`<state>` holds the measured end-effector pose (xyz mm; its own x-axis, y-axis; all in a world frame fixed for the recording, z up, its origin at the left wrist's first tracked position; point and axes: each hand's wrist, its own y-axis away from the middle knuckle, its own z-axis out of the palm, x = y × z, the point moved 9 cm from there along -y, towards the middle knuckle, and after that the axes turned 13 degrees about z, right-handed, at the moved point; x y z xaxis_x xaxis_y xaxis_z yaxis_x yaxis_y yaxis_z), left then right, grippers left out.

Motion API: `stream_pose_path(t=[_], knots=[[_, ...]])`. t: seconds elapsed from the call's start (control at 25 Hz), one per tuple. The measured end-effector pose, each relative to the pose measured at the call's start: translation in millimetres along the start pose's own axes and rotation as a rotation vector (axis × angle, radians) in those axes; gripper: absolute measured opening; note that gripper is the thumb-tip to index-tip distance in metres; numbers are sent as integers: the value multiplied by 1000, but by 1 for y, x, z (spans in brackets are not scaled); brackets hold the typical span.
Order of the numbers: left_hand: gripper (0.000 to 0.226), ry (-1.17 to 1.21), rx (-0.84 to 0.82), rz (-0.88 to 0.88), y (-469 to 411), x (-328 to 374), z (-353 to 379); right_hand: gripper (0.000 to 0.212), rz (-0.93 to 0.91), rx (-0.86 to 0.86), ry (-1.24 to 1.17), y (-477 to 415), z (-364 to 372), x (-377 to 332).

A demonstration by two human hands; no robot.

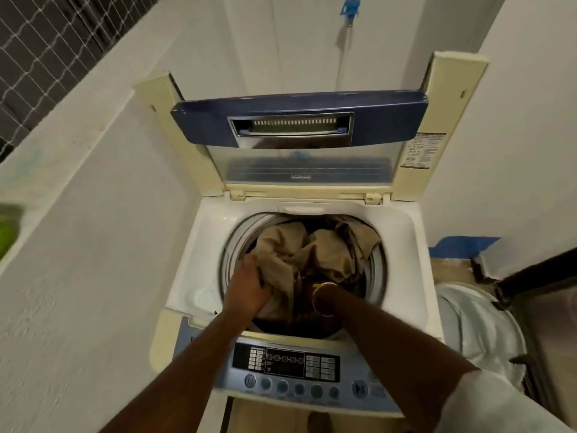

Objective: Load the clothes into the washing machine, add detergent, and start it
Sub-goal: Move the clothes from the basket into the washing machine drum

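A white top-loading washing machine (402,232) stands before me with its blue-edged lid (299,120) folded upright at the back. Tan and beige clothes (324,248) fill the drum. My left hand (248,289) presses on the tan cloth at the drum's left edge, fingers closed on a fold. My right hand is sunk under the clothes; only its wrist (327,298) with a thin bangle shows. The blue control panel (290,370) with buttons lies under my forearms.
A white wall (93,245) runs close on the left. To the right of the machine stands a white fabric-lined basket (480,326) beside a dark frame (537,276). A hose with a blue tap (349,10) hangs on the back wall.
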<state>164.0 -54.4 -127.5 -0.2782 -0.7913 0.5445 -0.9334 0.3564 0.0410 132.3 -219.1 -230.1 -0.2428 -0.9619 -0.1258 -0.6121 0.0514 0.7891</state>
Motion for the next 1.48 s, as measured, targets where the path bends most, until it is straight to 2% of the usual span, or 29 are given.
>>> stream_pose_path(t=[0.04,0.08,0.12,0.16,0.24,0.28,0.36,0.4,0.56,0.64,0.72,0.8,0.84,0.96,1.08,1.2,1.32,1.4,1.48], knots=[[51,-10,37,99,-4,14,-6,55,26,-22,-49,-3,-1,4],[62,-28,-19,214,-8,31,-4,61,7,17,-70,-5,-8,3],[75,-50,-125,330,-11,47,6,63,-49,94,-99,0,-22,-1],[87,-95,-254,396,-14,56,20,63,-98,244,-78,12,-41,-4],[109,-199,-448,383,-26,51,47,73,-59,532,26,40,-77,3],[120,-256,-525,319,-32,40,58,86,11,567,55,42,-84,17],[132,-324,-649,180,-39,23,78,114,57,458,42,15,-75,41],[132,-344,-685,140,-41,18,87,121,84,393,33,1,-66,49],[126,-440,-763,98,-55,12,110,112,11,238,-63,-34,-34,48],[124,-414,-780,108,-66,-2,128,108,21,45,-170,-50,-9,53],[124,-414,-833,105,-74,-18,141,119,70,-97,-263,-73,12,60],[124,-433,-886,98,-80,-25,149,132,81,-103,-250,-85,21,58],[124,-431,-899,97,-81,-24,149,132,84,-102,-245,-89,24,57],[126,-366,-879,96,-80,-21,142,118,64,-39,-170,-71,8,57],[125,-236,-796,175,-74,-11,119,108,64,161,-19,-38,-31,52],[111,-87,-740,157,-68,9,83,79,68,366,12,7,-75,42],[73,-65,-620,165,-54,49,36,43,20,565,-19,65,-112,31],[62,-62,-514,177,-39,71,9,38,-2,635,-62,106,-124,29],[67,-78,-459,165,-17,86,-11,37,-4,664,-95,136,-124,28]])
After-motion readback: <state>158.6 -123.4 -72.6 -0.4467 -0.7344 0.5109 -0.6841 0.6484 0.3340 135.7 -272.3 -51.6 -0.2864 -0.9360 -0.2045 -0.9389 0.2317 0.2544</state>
